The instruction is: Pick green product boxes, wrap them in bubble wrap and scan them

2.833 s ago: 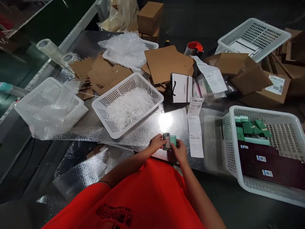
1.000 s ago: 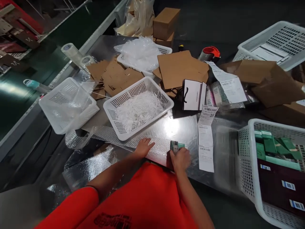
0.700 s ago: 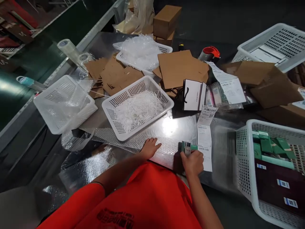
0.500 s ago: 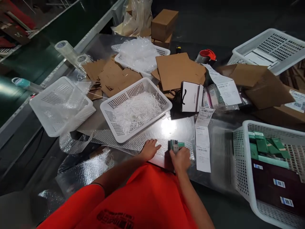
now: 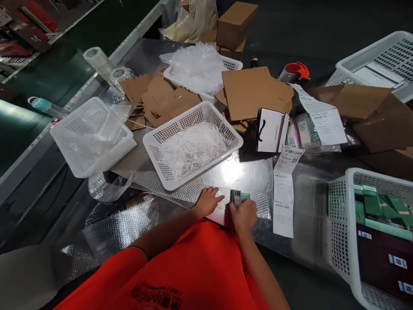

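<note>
My right hand (image 5: 245, 215) is closed around a few small grey boxes (image 5: 236, 197) standing side by side. A small green box (image 5: 245, 196) sits right beside them. To the left, my left hand (image 5: 208, 202) rests with its fingers stretched out over the edge of a flat, dark reddish box or board (image 5: 225, 217), close to my body. Beneath and around both hands spreads a sheet of bubble wrap (image 5: 180, 193). A strip of printed labels (image 5: 284, 193) lies on the table right of my right hand.
Ahead is a white basket (image 5: 237, 144) of shredded paper filler. Another white basket (image 5: 60, 142) with bubble wrap stands left, and one (image 5: 350, 224) with green boxes stands right. Behind lie flat cardboard sheets (image 5: 248, 94), a white Chanel bag (image 5: 271, 131) and a red tape dispenser (image 5: 300, 69).
The small grey boxes have turned slightly in my right hand, bringing their printed side more into view. My left hand stays flat. The whole view has shifted a little as my head moved.
</note>
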